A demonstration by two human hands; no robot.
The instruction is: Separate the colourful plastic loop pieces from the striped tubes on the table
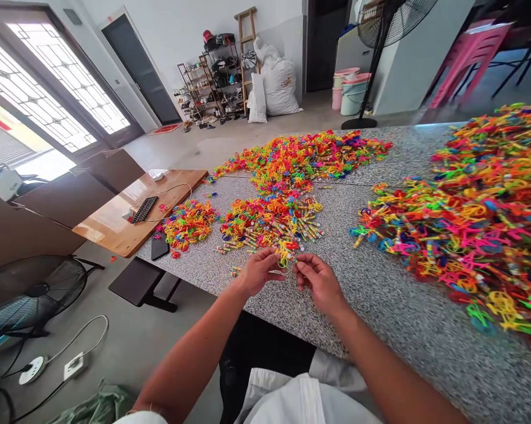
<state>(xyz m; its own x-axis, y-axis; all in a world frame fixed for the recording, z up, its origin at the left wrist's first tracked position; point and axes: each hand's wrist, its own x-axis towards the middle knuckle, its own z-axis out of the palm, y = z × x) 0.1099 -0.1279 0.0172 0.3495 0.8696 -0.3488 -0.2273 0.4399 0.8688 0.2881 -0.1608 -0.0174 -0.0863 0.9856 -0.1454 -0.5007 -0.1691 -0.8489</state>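
Note:
My left hand (260, 271) pinches a small yellow looped plastic piece (284, 258) between thumb and forefinger, just above the speckled tabletop (287, 312). Beside it, my right hand (319, 280) has its thumb and fingertips pressed together close to that piece; whatever sits in them is too small to name. Right beyond my hands lies a heap of bright plastic pieces (265, 218), with several patterned little tubes (307, 228) along its near side. A few loose tubes (236, 271) lie left of my left hand.
A large colourful pile (481, 218) covers the table's right side; another heap (300, 156) lies at the back. At left are a smaller heap (190, 227), a phone (160, 245) and a wooden board (110, 221) bearing a keyboard (144, 209). A floor fan (38, 288) stands lower left.

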